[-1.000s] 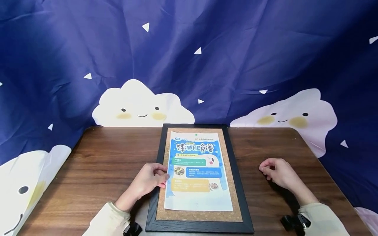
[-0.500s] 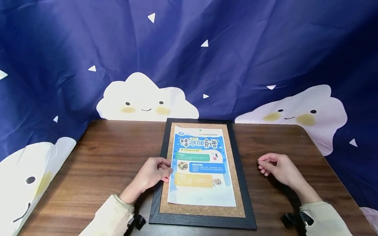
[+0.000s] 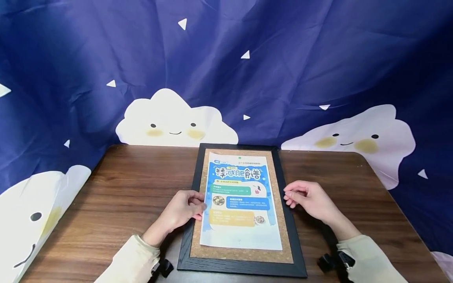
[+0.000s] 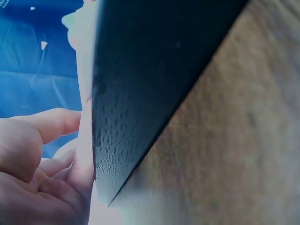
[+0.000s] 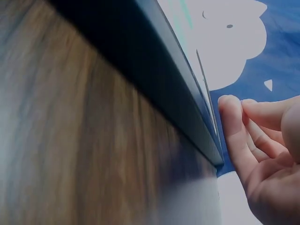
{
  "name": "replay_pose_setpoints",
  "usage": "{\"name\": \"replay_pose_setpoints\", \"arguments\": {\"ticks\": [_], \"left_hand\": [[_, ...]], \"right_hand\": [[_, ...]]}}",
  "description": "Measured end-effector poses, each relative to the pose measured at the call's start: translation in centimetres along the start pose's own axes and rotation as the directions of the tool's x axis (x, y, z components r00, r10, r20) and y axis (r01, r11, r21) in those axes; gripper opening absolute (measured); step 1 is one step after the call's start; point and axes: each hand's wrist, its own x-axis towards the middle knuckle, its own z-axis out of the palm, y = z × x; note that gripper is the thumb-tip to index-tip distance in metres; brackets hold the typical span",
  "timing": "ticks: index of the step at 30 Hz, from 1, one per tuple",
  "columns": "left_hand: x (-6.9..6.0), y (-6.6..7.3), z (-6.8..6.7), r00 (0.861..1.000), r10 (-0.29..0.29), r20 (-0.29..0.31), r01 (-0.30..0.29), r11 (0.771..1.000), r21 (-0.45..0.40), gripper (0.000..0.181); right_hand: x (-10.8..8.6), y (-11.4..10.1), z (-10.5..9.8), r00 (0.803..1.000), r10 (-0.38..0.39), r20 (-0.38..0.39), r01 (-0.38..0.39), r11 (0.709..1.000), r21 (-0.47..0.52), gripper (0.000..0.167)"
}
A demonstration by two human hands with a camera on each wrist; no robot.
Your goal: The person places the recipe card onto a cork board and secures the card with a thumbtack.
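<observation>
A printed sheet of paper [image 3: 240,237] with blue, green and yellow panels and Chinese lettering lies on a cork board [image 3: 212,252]. A small green spot shows at its top edge. My left hand [image 3: 182,208] is at the sheet's left edge, its thumb and fingertips pinching there; whether paper passes between them is partly hidden. In the left wrist view the thumb and fingers come up against the board's side. Just beside the right rim, my right hand [image 3: 311,198] hovers with loosely curled fingers, thumb tip near the index fingertip, and I see nothing between them.
The board has a black wooden frame [image 3: 295,243] and lies on a brown wooden table [image 3: 141,177]. Behind the table hangs a dark blue cloth [image 3: 269,70] with white smiling clouds [image 3: 177,122].
My right hand has moved left across the table to the board's right rim. My left hand stays at the sheet's left edge. The head view has shifted slightly.
</observation>
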Motion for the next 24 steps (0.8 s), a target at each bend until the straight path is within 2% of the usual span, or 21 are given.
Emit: {"name": "replay_pose_setpoints", "arguments": {"ticks": [7,16,24], "left_hand": [[0.0,0.1,-0.1,1.000,-0.003,-0.002,0.003,1.000,0.011,0.027],[-0.2,-0.2,-0.1,1.000,-0.005,0.006,0.005,1.000,0.005,0.027],[-0.2,0.0,0.0,1.000,-0.013,-0.001,0.013,1.000,0.011,0.028]], "right_hand": [[0.8,-0.7,1.2,1.000,-0.005,0.031,0.004,1.000,0.028,0.013],[2.2,-1.8,3.0,0.996,-0.047,0.078,0.041,0.996,0.080,0.014],[3.3,-3.0,4.1,0.994,-0.036,0.102,0.025,0.994,0.108,0.018]]}}
